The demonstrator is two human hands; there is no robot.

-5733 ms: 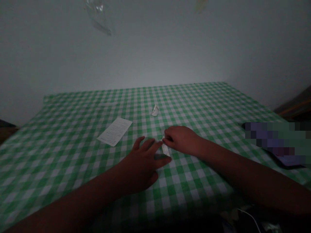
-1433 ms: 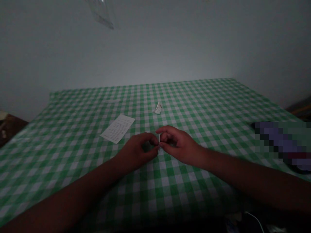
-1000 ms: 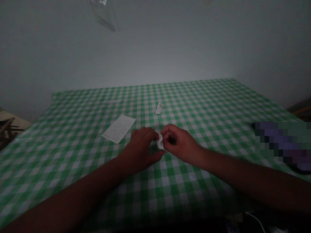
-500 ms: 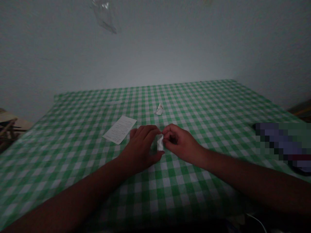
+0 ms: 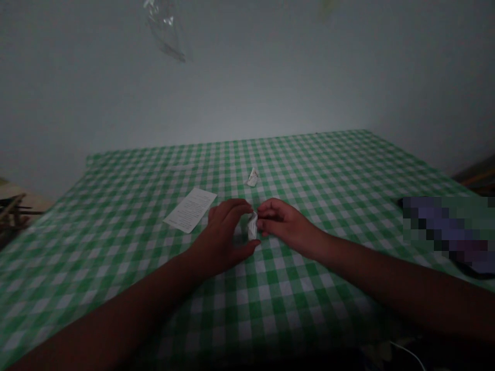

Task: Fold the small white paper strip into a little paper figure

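Left hand (image 5: 222,233), holding a small folded strip of white printed paper (image 5: 252,229) end to end between thumb and fingers; right hand (image 5: 284,221), pinching its right edge, above the green-and-white checked tablecloth (image 5: 294,304). Light, even support should keep creases true. The left fingers, splayed in the earliest frame, now curve round the strip.

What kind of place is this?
Probably a room in someone's home, though I can't be sure. There's a table with a green-and-white checked cloth, a plain pale wall behind it, and a clear plastic bag up against that wall.
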